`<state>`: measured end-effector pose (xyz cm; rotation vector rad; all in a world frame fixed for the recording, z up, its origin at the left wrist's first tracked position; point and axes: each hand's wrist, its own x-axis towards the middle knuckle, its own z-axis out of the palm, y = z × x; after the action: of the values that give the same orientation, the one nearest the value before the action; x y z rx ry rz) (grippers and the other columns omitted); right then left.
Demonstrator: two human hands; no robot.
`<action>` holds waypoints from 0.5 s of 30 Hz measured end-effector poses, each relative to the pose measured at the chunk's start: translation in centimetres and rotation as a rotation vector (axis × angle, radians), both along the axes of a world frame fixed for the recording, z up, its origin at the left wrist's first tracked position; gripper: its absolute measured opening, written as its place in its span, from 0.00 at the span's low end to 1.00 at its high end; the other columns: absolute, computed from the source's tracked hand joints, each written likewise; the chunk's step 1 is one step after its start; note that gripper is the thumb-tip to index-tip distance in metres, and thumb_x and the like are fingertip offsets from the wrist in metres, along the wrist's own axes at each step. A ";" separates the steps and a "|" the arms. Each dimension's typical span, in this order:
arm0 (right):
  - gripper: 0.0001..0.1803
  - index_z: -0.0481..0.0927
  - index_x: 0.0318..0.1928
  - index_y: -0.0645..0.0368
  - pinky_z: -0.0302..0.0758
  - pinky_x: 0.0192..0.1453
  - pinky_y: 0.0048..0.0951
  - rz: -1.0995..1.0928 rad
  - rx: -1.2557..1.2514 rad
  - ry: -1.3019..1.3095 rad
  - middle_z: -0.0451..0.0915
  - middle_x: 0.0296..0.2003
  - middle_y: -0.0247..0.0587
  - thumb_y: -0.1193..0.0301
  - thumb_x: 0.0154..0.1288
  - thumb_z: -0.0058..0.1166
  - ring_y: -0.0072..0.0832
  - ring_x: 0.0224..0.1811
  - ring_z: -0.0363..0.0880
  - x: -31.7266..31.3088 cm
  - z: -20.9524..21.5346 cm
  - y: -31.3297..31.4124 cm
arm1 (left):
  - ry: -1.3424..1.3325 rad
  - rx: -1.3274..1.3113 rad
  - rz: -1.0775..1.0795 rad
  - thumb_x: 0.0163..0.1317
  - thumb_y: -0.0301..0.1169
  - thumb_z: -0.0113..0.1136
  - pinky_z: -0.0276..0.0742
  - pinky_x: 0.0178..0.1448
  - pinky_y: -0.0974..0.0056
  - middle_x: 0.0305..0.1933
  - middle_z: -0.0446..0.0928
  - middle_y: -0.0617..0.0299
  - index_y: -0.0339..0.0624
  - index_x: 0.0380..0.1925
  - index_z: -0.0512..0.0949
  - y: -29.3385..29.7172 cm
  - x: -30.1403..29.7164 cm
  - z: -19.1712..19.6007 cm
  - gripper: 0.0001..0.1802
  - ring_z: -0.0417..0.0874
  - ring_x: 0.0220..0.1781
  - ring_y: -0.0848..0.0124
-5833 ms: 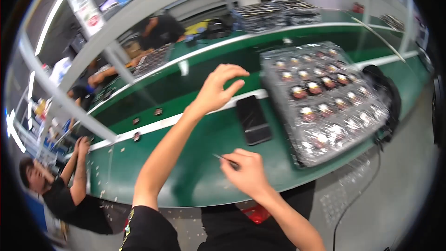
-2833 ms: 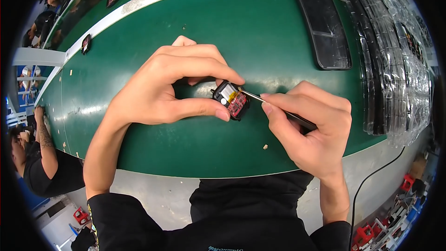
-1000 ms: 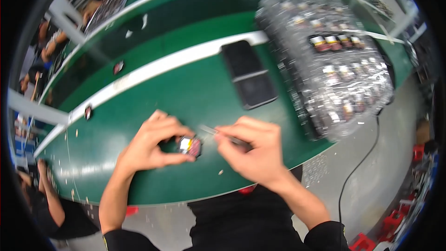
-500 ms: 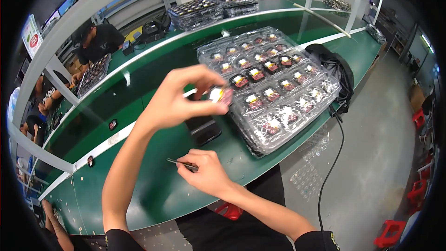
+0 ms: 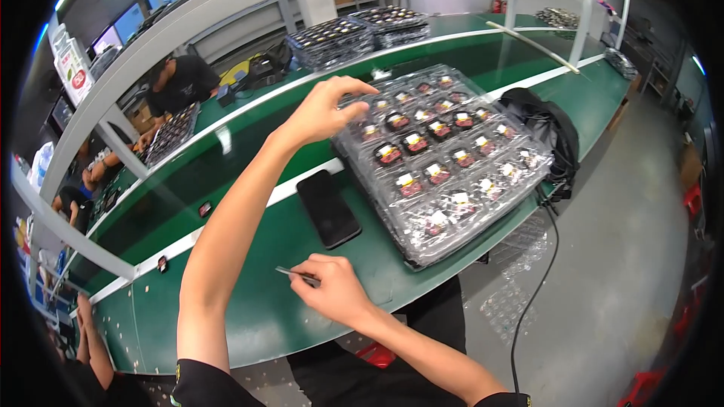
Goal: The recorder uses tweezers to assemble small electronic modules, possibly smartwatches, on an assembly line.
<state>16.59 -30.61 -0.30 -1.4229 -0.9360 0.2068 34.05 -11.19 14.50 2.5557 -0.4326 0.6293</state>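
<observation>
My left hand point(image 5: 320, 114) is at the far left corner of a stack of clear plastic trays point(image 5: 377, 194), thumb and forefinger apart with nothing visible between them. Small dark parts point(image 5: 415, 142) with white, yellow and red faces sit in rows in the top tray's pockets. My right hand point(image 5: 333, 290) is low over the green table, closed on a pair of tweezers point(image 5: 284, 270) whose tips point left. A black smartphone point(image 5: 329, 209) lies on the table between my hands, left of the trays.
Green table point(image 5: 249, 324) with a white rail. Two loose dark parts, one on the rail point(image 5: 162, 264) and one beyond it point(image 5: 205, 209). A black bag point(image 5: 547, 124) with a cable is right of the trays. More tray stacks point(image 5: 330, 45) stand behind; co-workers point(image 5: 181, 83) sit far left.
My left hand has moved away from me to the trays' far left corner; the small part it pinched is no longer visible in it. The smartphone is now uncovered. My right hand keeps the tweezers.
</observation>
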 end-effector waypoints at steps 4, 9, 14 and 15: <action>0.08 0.93 0.43 0.66 0.77 0.31 0.34 -0.008 -0.017 -0.036 0.86 0.28 0.45 0.75 0.67 0.70 0.32 0.25 0.84 0.4 0.7 -0.5 | 0.062 -0.019 0.179 0.74 0.32 0.67 0.82 0.65 0.50 0.57 0.89 0.54 0.44 0.57 0.89 5.1 -6.1 -1.1 0.14 0.87 0.61 0.54; 0.07 0.93 0.42 0.67 0.73 0.29 0.31 0.013 -0.018 -0.022 0.84 0.26 0.43 0.76 0.67 0.71 0.27 0.23 0.81 0.3 1.2 -0.5 | 0.461 0.425 0.492 0.72 0.42 0.70 0.81 0.69 0.47 0.57 0.87 0.52 0.44 0.57 0.88 15.4 -17.9 -5.7 0.20 0.86 0.62 0.48; 0.08 0.93 0.43 0.66 0.79 0.32 0.37 0.046 -0.088 -0.026 0.87 0.30 0.47 0.74 0.67 0.69 0.38 0.26 0.86 0.1 1.3 -0.6 | 0.563 0.354 0.806 0.74 0.42 0.69 0.82 0.67 0.47 0.56 0.85 0.48 0.44 0.62 0.86 18.7 -26.1 -8.2 0.22 0.86 0.60 0.47; 0.08 0.93 0.43 0.66 0.78 0.32 0.36 0.046 -0.103 -0.033 0.87 0.30 0.46 0.74 0.68 0.69 0.36 0.26 0.86 0.0 1.6 -0.6 | 0.481 0.296 0.808 0.75 0.40 0.68 0.83 0.66 0.47 0.56 0.84 0.47 0.44 0.63 0.85 19.1 -27.2 -8.5 0.21 0.87 0.59 0.47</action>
<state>16.55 -31.25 1.29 -1.5045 -0.9979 0.2698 6.82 7.91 5.96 2.9991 0.7563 0.1722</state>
